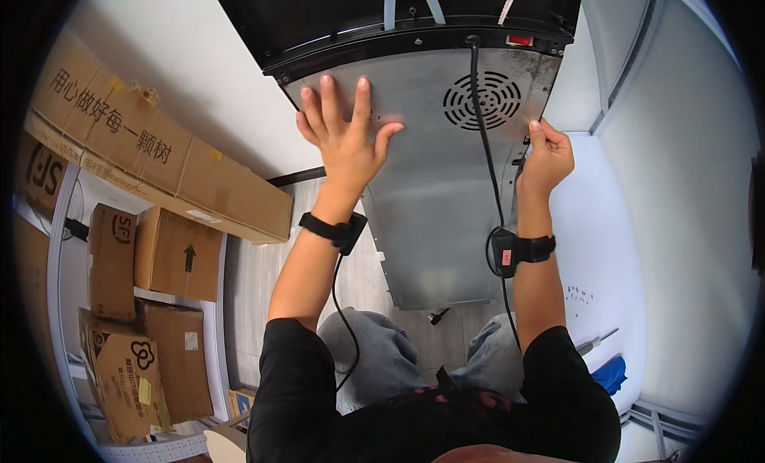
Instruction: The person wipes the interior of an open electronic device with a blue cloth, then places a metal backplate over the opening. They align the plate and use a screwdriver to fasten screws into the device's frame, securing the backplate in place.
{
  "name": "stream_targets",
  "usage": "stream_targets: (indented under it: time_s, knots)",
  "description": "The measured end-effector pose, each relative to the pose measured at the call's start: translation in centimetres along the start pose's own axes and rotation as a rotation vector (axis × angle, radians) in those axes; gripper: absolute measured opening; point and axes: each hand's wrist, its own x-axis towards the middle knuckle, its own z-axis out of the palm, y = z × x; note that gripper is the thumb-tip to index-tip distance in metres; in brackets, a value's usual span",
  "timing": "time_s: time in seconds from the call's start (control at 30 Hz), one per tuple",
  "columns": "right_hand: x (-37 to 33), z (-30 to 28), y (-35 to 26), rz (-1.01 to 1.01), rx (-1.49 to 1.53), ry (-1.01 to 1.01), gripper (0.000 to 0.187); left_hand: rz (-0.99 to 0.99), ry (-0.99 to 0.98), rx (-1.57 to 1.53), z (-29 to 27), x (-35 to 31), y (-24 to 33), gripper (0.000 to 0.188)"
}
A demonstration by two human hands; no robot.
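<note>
A large grey metal panel (430,216) forms the back of an appliance with a black upper housing (319,25). My left hand (344,140) rests flat on its upper left part, fingers spread. At the panel's right edge, my right hand (546,160) is closed, thumb and forefinger pinched together; whatever lies between them is too small to make out. Beside that hand is a round slotted vent (506,100). A black power cord (488,160) leaves the housing near a red switch (520,41) and runs down over the vent and panel.
On the right, a white table (598,224) holds several small screws (578,294), a screwdriver (598,341) and a blue item (611,375). Cardboard boxes (179,256) fill a shelf at left, with a long carton (159,144) on top. A plug (437,315) shows below the panel.
</note>
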Motion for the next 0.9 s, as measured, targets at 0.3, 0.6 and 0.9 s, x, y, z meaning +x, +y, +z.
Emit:
stream_targets:
  time_s: [0.3, 0.6, 0.9]
  knots:
    - [-0.4, 0.2, -0.1, 0.008, -0.003, -0.02, 0.011, -0.026, -0.066, -0.205, -1.0, -0.3, -0.6, 0.085]
    - [-0.5, 0.2, 0.4, -0.071, -0.101, 0.017, 0.014, -0.22, 0.114, -0.132, -1.3, -1.1, -0.9, 0.111]
    - [-0.4, -0.5, 0.5, -0.051, -0.175, -0.028, 0.021, -0.655, 0.168, -0.673, 0.6, -2.1, 1.4, 0.11]
